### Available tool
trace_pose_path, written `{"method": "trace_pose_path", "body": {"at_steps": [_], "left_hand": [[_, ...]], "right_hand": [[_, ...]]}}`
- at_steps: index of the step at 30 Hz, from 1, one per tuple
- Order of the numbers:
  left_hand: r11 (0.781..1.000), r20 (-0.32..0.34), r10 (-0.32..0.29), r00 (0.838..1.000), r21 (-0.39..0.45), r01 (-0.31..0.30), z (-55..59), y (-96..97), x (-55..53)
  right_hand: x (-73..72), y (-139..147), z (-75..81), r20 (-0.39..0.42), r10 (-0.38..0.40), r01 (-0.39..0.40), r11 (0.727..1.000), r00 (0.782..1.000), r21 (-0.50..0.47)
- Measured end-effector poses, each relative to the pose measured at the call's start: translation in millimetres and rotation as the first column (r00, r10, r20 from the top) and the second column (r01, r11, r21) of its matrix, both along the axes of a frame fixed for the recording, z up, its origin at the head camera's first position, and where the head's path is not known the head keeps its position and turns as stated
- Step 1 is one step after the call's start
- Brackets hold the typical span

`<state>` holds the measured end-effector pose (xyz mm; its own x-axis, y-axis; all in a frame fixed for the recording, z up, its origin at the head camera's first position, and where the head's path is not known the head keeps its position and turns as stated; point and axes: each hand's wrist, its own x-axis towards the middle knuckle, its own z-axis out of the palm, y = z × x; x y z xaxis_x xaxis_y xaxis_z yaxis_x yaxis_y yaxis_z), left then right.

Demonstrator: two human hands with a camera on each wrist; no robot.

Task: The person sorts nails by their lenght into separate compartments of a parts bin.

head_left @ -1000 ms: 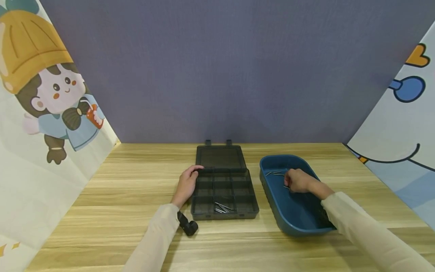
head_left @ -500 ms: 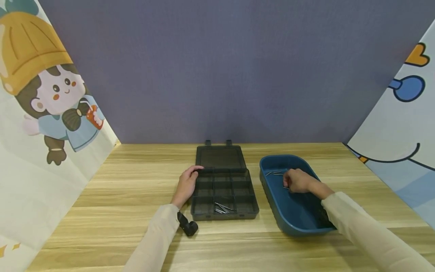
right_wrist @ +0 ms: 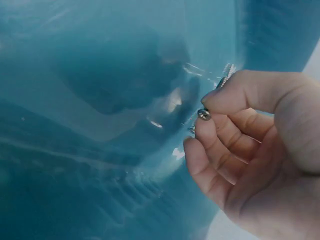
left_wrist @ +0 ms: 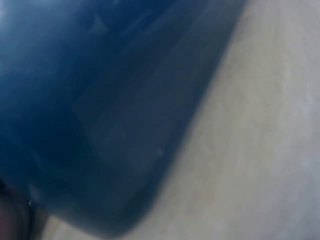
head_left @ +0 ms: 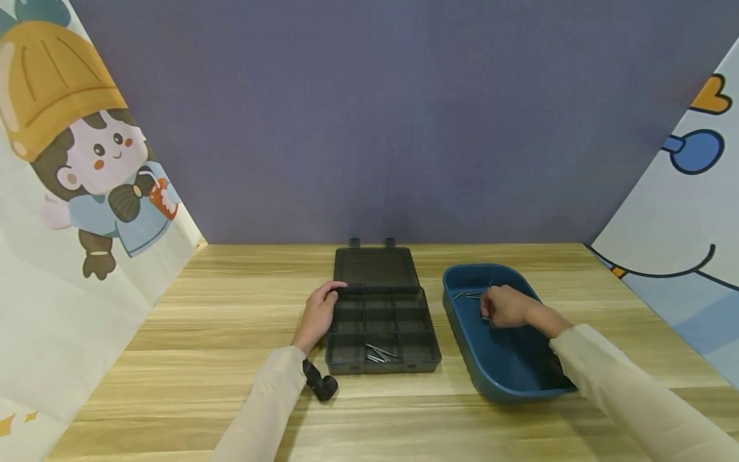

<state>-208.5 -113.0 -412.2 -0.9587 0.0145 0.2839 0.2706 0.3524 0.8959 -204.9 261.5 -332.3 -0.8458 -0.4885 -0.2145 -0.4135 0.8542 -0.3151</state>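
This place seems to be a small screened booth with a wood-grain counter (head_left: 231, 308). Behind the counter rises a plain grey-blue panel (head_left: 369, 122). On the left side stands a pale sheet (head_left: 34, 308) printed with a cartoon figure (head_left: 110, 154) in a yellow hat (head_left: 58, 74); on the right, a white sheet (head_left: 693, 218) bears an orange heart (head_left: 710, 97). A divided box (head_left: 346, 350) with screws (head_left: 381, 350) gives the look of a workplace. Whether it is inside a home or a workshop, I cannot tell.

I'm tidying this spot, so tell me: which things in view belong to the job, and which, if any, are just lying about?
Likely the job:
right hand, pinching a screw
left hand, at the divided box
blue tub
screws inside both

Apparently background:
wooden table
grey backdrop
cartoon wall prints
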Motion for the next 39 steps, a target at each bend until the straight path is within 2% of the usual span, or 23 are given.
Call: {"method": "trace_pose_path", "body": {"at_steps": [7,21,29,39], "left_hand": [[1.000,-0.003,0.004,1.000,0.001,-0.004,0.6,-0.5,-0.7],[1.000,0.010,0.011,1.000,0.008,-0.011,2.4,0.0,-1.5],[1.000,0.020,0.017,1.000,0.007,-0.018,1.9,0.9,-2.4],[1.000,0.028,0.005,1.000,0.001,-0.005,1.4,1.5,-1.1]], "right_hand": [[-0.7,-4,15.1,-0.011,0.004,-0.004,1.000,1.000,0.015],[-6.8,-25,43.3,-0.073,0.092,-0.091,0.996,0.993,0.026],[-8.6,-41,56.7,-0.022,0.098,-0.098,0.995,0.995,0.006],[-7.5,-65,65.7,0.015,0.117,-0.118,0.991,0.993,0.057]]}}
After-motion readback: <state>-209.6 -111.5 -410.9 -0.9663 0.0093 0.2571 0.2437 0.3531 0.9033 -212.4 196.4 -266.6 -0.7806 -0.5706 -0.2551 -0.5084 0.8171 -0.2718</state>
